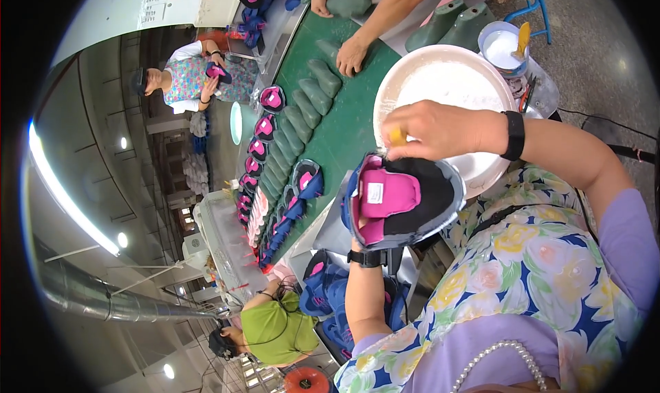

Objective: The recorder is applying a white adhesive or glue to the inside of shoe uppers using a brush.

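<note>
My left hand (359, 240) is closed on a shoe upper (433, 224) from below, and most of its fingers are hidden behind it. The upper is navy and black with a bright pink lining and a white label; its open side faces me. My right hand (440, 128) is pinched around a small yellow handle (397, 137), seemingly a brush whose tip is hidden. It hovers at the upper's edge, over the near rim of a wide pale basin (382, 94) holding white liquid.
A green work surface (354, 121) bears rows of green shoe lasts (297, 123) and navy-pink uppers (265, 127). A co-worker's hand (352, 55) rests across it. A white bucket (496, 66) with a yellow tool stands beyond the basin. More blue uppers (337, 293) lie near my left forearm.
</note>
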The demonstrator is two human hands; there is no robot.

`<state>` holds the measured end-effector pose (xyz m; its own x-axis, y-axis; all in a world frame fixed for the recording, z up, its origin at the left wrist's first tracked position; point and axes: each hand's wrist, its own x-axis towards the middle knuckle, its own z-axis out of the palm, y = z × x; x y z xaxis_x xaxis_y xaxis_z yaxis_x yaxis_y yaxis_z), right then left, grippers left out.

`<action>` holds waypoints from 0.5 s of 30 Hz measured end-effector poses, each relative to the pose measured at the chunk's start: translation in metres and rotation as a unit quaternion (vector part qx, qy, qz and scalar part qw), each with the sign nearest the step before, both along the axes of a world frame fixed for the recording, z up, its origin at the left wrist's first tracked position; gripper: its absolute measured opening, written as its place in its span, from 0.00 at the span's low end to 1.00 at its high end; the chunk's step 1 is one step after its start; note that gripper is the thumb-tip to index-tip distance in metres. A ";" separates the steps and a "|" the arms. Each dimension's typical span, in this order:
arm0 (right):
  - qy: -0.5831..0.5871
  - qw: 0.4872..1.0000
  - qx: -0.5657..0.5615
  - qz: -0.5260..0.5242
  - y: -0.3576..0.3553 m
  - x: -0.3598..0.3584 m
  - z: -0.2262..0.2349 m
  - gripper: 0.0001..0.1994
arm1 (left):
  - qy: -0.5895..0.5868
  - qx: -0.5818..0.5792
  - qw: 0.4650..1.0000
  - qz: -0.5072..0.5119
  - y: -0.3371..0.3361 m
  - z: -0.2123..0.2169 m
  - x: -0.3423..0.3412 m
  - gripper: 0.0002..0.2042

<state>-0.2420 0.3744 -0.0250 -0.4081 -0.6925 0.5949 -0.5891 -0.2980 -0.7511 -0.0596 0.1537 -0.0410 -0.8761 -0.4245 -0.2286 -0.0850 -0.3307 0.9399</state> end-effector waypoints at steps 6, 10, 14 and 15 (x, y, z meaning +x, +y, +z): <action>-0.048 0.990 0.133 0.011 0.031 -0.001 0.001 0.12 | 0.065 -0.150 0.986 0.036 -0.015 0.011 0.003 0.26; -0.132 0.990 0.044 -0.023 0.026 0.027 -0.001 0.10 | 0.100 -0.253 0.960 0.071 -0.022 0.017 -0.001 0.27; -0.173 0.982 -0.066 0.036 0.010 0.064 -0.005 0.10 | 0.125 -0.272 0.948 0.112 -0.009 0.023 -0.018 0.28; -0.119 0.991 -0.050 0.023 0.007 0.063 -0.009 0.09 | 0.127 -0.270 0.948 0.111 -0.010 0.022 -0.021 0.28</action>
